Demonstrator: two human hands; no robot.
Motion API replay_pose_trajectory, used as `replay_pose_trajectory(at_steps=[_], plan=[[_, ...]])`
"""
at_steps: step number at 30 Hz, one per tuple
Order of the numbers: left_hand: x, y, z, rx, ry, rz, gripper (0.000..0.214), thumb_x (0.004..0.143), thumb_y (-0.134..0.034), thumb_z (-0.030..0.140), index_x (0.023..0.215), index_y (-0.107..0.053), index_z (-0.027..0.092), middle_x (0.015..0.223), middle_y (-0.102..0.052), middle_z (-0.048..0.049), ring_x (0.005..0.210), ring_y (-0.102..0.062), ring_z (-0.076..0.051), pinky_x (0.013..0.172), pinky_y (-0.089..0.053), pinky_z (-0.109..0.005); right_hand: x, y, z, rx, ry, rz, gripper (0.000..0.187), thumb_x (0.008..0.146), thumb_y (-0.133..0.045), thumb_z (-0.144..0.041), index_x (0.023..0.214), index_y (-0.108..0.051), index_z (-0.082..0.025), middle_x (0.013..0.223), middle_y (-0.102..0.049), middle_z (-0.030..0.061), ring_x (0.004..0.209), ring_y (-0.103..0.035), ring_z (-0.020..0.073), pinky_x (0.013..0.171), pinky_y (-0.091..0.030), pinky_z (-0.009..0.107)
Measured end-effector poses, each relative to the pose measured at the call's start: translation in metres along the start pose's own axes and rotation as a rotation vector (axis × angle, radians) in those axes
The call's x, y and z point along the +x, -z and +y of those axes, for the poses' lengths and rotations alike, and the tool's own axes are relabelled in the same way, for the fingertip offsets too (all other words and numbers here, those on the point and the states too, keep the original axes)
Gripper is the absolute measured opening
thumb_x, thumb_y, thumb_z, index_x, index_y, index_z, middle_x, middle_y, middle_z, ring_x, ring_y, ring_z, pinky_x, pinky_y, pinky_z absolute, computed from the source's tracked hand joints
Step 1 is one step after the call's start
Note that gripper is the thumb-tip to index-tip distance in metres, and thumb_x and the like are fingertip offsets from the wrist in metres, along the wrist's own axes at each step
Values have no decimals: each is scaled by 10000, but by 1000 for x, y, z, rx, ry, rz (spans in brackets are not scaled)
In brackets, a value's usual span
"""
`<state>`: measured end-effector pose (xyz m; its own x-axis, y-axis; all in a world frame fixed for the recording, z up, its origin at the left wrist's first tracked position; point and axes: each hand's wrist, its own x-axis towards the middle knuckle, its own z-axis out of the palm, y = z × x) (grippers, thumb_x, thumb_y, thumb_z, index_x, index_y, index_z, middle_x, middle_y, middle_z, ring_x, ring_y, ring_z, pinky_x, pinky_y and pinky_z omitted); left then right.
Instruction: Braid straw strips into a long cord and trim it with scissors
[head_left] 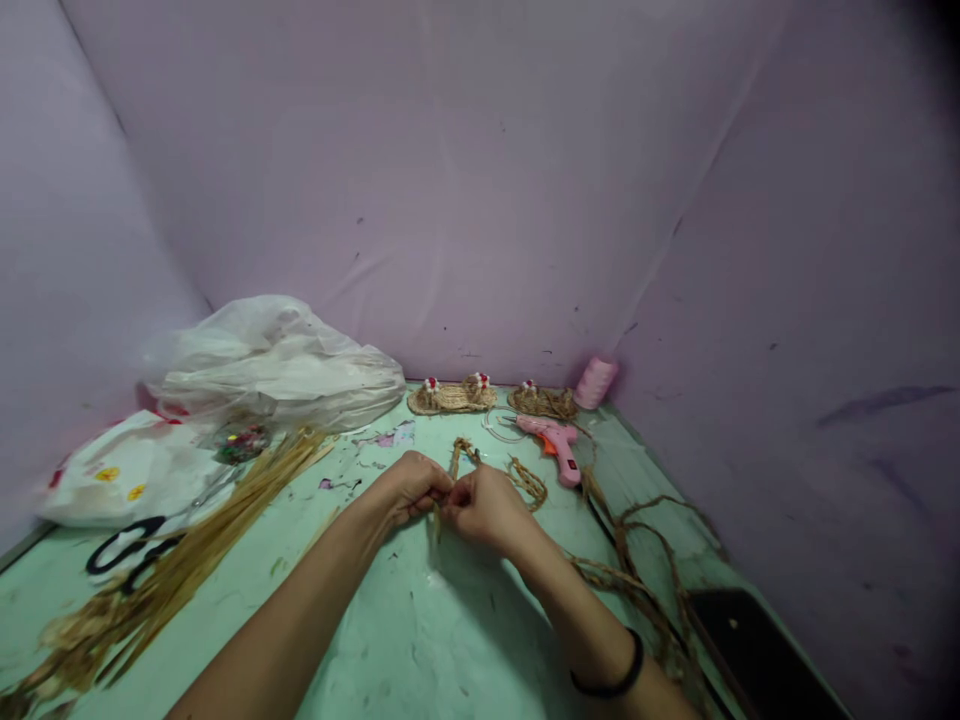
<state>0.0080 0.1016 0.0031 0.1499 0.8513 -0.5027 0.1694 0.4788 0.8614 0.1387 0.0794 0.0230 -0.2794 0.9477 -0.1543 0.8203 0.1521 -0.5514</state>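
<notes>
The left hand [415, 488] and right hand [491, 508] meet over the green table [382, 640], fingertips pinched on a straw braid [456, 455] whose loop lies just beyond them; the fingers hide part of it. Near the right hand lies a pink glue gun [553, 440], with 2 woven slippers [454, 402] and 1 pink spool [596, 383] behind. Tangled cords [626, 545] crowd the right forearm; a straw bundle [214, 525], scissors [105, 552] and plastic bag [285, 365] lie left.

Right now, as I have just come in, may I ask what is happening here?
The person's left hand and right hand, close together, are pinching a thin straw braid over the green table. A pink glue gun lies untouched beyond the right hand, and a bundle of loose straw lies at the left.
</notes>
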Motion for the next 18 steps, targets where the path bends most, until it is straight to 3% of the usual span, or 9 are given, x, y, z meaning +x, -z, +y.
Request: replay_pose_trajectory(at_steps=[3, 6, 7, 11, 15, 18], plan=[[0, 5, 0, 14, -4, -18, 69, 461, -538, 170, 452, -479, 135, 320, -332, 71, 279, -205, -16, 319, -62, -185, 7, 13, 14, 78, -40, -4, 152, 621, -577, -277, 619, -684, -168, 545, -613, 22, 537, -525, 128, 469, -298, 207], [1, 9, 0, -3, -1, -55, 86, 461, -551, 196, 477, -493, 135, 336, -333, 77, 286, -203, -13, 324, -59, -185, 18, 14, 23, 358, -125, 180, 164, 683, -521, -239, 678, -655, -146, 610, -626, 39, 551, -527, 120, 488, -340, 199], [2, 10, 0, -7, -2, -66, 88, 461, -548, 200, 477, -487, 138, 340, -331, 78, 288, -202, -12, 326, -59, -184, 20, 11, 22, 480, -169, 165, 147, 687, -513, -216, 672, -639, -143, 596, -618, 40, 531, -521, 116, 483, -348, 199], [2, 10, -1, 25, -15, -78, 80, 466, -504, 201, 449, -439, 158, 336, -300, 81, 284, -193, -19, 326, -64, -193, 22, -9, 13, 885, -272, -94, 144, 641, -478, -108, 516, -540, -146, 396, -468, -12, 374, -405, 81, 401, -305, 192], [-4, 2, 2, 154, -49, 0, 59, 471, -472, 178, 485, -516, 140, 314, -311, 72, 285, -210, -37, 328, -102, -199, 20, -17, 13, 905, -258, -97, 182, 573, -454, -83, 406, -438, -153, 306, -257, -77, 300, -163, 36, 337, -106, 203], [-9, -2, 8, 263, -118, -9, 60, 471, -458, 150, 449, -510, 129, 317, -336, 59, 300, -237, -41, 344, -153, -202, 21, -16, 21, 900, -267, -78, 141, 566, -485, -118, 431, -455, -149, 312, -277, -80, 300, -168, 33, 342, -81, 209]])
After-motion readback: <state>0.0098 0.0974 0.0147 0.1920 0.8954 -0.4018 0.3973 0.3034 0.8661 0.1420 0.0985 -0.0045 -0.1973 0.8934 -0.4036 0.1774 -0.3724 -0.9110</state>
